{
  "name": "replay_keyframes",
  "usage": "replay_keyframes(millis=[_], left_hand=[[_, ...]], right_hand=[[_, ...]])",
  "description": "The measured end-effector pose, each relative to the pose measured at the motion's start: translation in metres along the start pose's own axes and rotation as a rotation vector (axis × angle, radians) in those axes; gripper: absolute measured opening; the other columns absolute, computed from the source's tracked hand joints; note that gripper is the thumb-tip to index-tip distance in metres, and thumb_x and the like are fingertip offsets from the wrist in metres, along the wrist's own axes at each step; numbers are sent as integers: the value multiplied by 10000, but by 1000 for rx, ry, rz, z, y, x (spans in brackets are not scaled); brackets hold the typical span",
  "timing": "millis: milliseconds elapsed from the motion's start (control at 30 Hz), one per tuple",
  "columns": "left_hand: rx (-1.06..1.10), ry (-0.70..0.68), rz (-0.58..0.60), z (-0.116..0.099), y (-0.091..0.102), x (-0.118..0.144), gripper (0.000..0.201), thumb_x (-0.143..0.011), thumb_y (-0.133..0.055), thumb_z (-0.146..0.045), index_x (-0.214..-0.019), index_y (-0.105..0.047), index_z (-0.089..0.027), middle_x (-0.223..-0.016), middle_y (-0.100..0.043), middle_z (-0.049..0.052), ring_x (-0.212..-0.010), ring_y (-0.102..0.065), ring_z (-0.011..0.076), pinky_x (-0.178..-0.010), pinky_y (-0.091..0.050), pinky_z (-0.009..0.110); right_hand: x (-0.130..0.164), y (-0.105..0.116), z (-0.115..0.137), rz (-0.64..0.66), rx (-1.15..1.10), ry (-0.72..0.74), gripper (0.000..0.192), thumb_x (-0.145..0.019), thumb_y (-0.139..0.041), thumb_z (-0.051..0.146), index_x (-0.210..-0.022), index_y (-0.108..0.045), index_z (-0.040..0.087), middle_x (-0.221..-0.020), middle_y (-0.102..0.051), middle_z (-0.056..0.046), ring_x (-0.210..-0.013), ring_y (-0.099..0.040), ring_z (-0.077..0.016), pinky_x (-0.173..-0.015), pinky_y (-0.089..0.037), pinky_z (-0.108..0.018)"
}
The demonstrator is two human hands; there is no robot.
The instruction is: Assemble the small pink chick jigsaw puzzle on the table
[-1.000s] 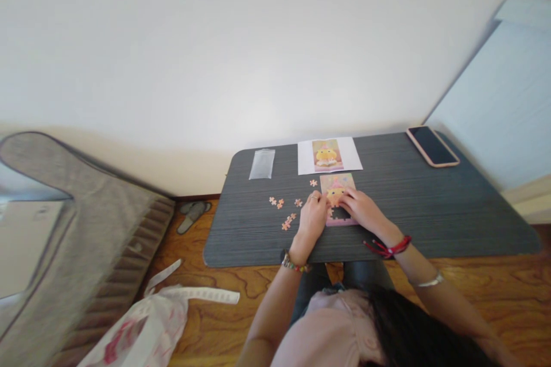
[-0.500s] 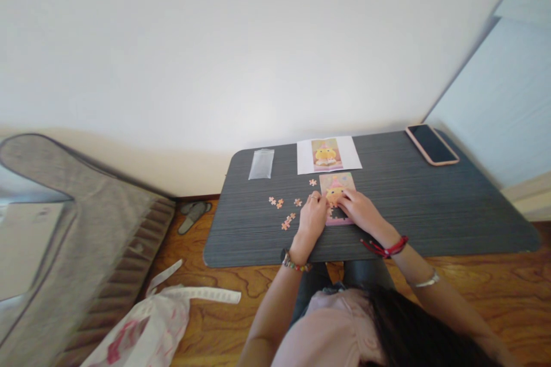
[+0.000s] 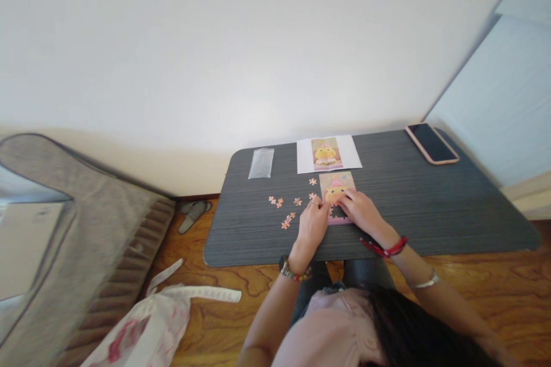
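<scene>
A small jigsaw puzzle (image 3: 326, 181) of a yellow character in a pink hat lies partly assembled on the dark table (image 3: 387, 200). Its lower part shows a dark gap above a pink bottom strip. My left hand (image 3: 314, 221) rests with curled fingers at the puzzle's left edge, its fingertips against it. My right hand (image 3: 360, 210) comes in from the right, fingers pressed together over the middle of the picture. Whatever is under those fingertips is hidden. Loose puzzle pieces (image 3: 298, 202) lie scattered to the left, one close beside my left fingers.
Behind the puzzle lies a white sheet (image 3: 305, 156) with the printed picture. A clear plastic bag (image 3: 260, 163) is at the table's back left, a phone (image 3: 434, 143) at the back right. On the floor are slippers (image 3: 193, 215) and a white bag (image 3: 166, 321).
My left hand has shifted slightly down, and a loose piece beside its fingers now shows. My right hand has stayed in nearly the same place on the puzzle.
</scene>
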State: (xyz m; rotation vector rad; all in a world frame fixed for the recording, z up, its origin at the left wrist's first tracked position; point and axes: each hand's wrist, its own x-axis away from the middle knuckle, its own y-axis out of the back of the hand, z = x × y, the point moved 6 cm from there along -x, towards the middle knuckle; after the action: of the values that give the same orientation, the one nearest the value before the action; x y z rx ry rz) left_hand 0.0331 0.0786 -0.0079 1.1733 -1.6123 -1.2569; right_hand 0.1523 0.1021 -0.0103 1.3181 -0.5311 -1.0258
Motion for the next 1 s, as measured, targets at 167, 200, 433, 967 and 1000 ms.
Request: replay_keyframes(millis=[167, 200, 433, 967, 1000], left_hand=[[-29, 1, 7, -1, -2, 3, 280, -915, -335, -194, -1103, -539, -235, -943, -520, 61, -847, -527, 157, -701, -450, 243], [-38, -3, 1, -2, -2, 4, 280, -916, -332, -197, -1102, -539, -232, -940, -522, 63, -844, -528, 161, -695, -450, 246], [-93, -23, -11, -5, -5, 7, 296, -917, -326, -192, -1156, -499, -213, -934, -532, 66, -858, -539, 171, -703, -448, 255], [-212, -31, 22, -15, 0, 7, 306, -887, -344, -99, -1146, -492, -167, -934, -550, 74, -909, -561, 177, -721, -465, 263], [-213, -30, 18, -14, 0, 7, 307, -886, -349, -99, -1147, -492, -173, -934, -548, 71, -907, -561, 176, -720, -466, 261]], right_hand=[[2, -2, 0, -16, 24, 2, 270, -903, -399, 220, -823, -651, 164, -893, -608, -102, -794, -537, -201, -725, -393, -303], [2, -2, 1, -15, 30, 12, 270, -904, -399, 219, -824, -651, 166, -891, -608, -99, -795, -537, -199, -726, -392, -300], [5, -2, 4, -23, 95, -4, 311, -915, -375, 228, -811, -659, 158, -859, -614, -98, -767, -544, -197, -709, -394, -295], [12, -3, 15, -15, 96, -25, 279, -877, -393, 141, -948, -663, 134, -906, -618, -115, -799, -578, -199, -717, -435, -295], [13, -3, 15, -16, 92, -23, 279, -871, -398, 134, -967, -660, 135, -899, -618, -112, -799, -580, -198, -715, -437, -292]])
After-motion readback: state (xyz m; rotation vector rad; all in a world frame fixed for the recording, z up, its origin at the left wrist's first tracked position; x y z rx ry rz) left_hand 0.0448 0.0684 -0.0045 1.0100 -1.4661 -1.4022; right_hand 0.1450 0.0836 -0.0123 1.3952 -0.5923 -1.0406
